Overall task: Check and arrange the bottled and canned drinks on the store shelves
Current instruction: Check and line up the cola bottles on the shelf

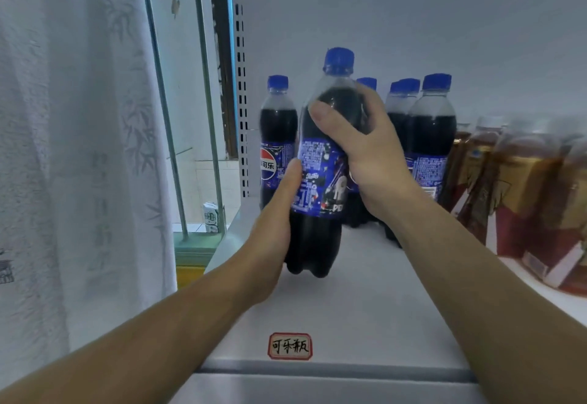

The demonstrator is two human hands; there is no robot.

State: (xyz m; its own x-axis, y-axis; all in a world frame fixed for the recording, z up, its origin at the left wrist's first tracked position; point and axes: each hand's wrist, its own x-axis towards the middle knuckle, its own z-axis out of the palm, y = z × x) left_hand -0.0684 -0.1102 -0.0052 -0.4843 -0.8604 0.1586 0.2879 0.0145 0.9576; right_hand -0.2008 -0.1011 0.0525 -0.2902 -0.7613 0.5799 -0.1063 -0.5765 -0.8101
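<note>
Mid-frame, both hands hold one cola bottle (pixel 317 178) over the white shelf (pixel 349 295), right hand (pixel 371 155) grip clamped on its shoulder, left hand (pixel 279 222) grip wrapped round its lower body, seemingly a label check, next calling for logo-forward placement beside the bottle row (pixel 432 130) behind.
</note>
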